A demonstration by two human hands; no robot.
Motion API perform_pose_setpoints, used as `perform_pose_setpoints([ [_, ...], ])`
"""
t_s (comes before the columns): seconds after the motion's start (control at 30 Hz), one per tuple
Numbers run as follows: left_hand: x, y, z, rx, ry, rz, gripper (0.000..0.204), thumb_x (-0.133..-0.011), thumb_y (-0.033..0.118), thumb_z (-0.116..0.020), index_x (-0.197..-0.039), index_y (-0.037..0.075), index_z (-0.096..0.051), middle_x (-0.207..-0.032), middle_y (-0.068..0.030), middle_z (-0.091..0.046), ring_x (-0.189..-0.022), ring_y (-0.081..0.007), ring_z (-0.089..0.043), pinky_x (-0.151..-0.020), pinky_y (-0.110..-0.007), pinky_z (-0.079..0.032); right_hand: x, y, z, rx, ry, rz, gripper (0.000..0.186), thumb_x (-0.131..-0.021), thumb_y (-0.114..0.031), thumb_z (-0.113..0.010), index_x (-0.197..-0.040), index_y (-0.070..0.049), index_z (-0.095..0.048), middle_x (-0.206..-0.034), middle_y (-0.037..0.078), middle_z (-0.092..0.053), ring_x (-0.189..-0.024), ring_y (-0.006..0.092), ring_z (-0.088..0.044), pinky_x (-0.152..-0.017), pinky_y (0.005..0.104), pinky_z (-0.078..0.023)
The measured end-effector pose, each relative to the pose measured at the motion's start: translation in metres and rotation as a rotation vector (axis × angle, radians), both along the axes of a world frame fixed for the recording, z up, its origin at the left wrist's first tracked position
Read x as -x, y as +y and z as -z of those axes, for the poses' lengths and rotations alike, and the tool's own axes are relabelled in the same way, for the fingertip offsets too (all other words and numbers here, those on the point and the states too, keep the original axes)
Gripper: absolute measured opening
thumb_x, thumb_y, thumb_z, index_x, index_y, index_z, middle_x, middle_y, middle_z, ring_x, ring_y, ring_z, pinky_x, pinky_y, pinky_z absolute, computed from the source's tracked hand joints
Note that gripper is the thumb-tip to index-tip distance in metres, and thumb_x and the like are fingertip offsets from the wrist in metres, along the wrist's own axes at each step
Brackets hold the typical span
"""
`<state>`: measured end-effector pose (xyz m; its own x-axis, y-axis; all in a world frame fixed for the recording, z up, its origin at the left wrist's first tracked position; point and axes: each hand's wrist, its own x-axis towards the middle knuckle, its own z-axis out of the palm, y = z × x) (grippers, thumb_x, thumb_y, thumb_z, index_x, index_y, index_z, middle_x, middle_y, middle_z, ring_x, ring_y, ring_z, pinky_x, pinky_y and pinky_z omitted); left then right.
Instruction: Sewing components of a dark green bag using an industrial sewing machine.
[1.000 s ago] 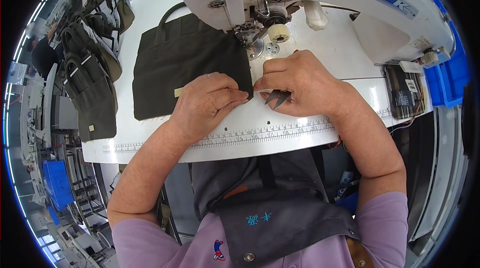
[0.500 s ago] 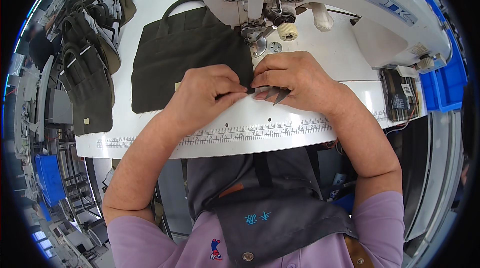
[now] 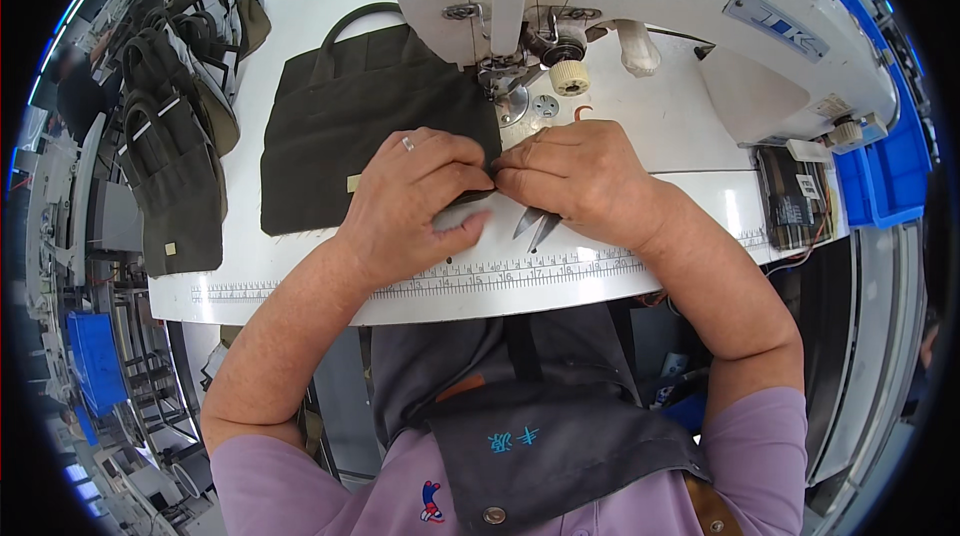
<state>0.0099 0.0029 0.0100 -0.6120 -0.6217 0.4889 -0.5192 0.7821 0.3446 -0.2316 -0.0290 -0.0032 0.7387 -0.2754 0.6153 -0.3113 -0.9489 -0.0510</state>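
A dark green fabric bag piece (image 3: pixel 335 146) with a loop handle lies flat on the white sewing table, its right edge beside the machine's needle area (image 3: pixel 500 86). My left hand (image 3: pixel 400 201) rests on its near right corner, fingertips on the cloth and thumb held apart below. At the same edge, my right hand (image 3: pixel 595 181) has its fingertips pressed together, close to the left fingers. Small thread snips (image 3: pixel 540 228) are held in the right hand, their two pointed blades sticking out below the palm, slightly apart. The cloth between my fingertips is mostly hidden.
A white sewing machine (image 3: pixel 740 36) arches over the table's far right. More dark green bag pieces (image 3: pixel 180 176) hang at the left. A printed ruler strip (image 3: pixel 480 281) follows the near table edge. A blue bin (image 3: pixel 885 176) stands at the far right.
My left thumb has come away from the fingers, and the left hand has turned flatter over the cloth. The snips' blades now point down toward me. The bag piece has shifted slightly left.
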Motion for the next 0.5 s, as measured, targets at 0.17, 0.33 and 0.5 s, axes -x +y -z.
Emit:
perform_pose_setpoints([
  [0.17,-0.019,-0.006,0.008,-0.035,-0.145,0.131,0.043,-0.077,-0.007,-0.065,-0.116,0.007,-0.072,-0.126,-0.0076,-0.071,-0.127,-0.0266,-0.063,-0.113,-0.046,-0.045,0.000,0.002,0.005,-0.120,0.031,0.032,0.015,-0.073,-0.013,-0.068,-0.088,-0.011,-0.071,-0.083,0.000,-0.070,-0.081,0.0200,-0.070,-0.064,0.0351,-0.057],
  [0.33,-0.020,-0.005,-0.001,-0.079,-0.282,0.159,0.047,-0.081,-0.005,-0.061,-0.125,0.010,-0.072,-0.129,-0.0070,-0.070,-0.128,-0.0232,-0.063,-0.115,-0.048,-0.045,0.001,0.002,0.003,-0.222,-0.042,0.011,0.012,-0.072,-0.012,-0.075,-0.084,-0.010,-0.072,-0.088,-0.001,-0.072,-0.082,0.0200,-0.070,-0.065,0.0363,-0.057],
  [0.5,-0.022,-0.016,0.007,0.000,-0.228,0.174,0.041,-0.082,0.002,-0.064,-0.122,0.010,-0.074,-0.129,-0.0069,-0.071,-0.125,-0.0242,-0.065,-0.113,-0.046,-0.048,0.003,-0.002,0.001,-0.307,-0.039,0.058,0.017,-0.071,-0.013,-0.082,-0.085,-0.010,-0.074,-0.093,0.000,-0.071,-0.084,0.0211,-0.069,-0.067,0.0370,-0.057],
])
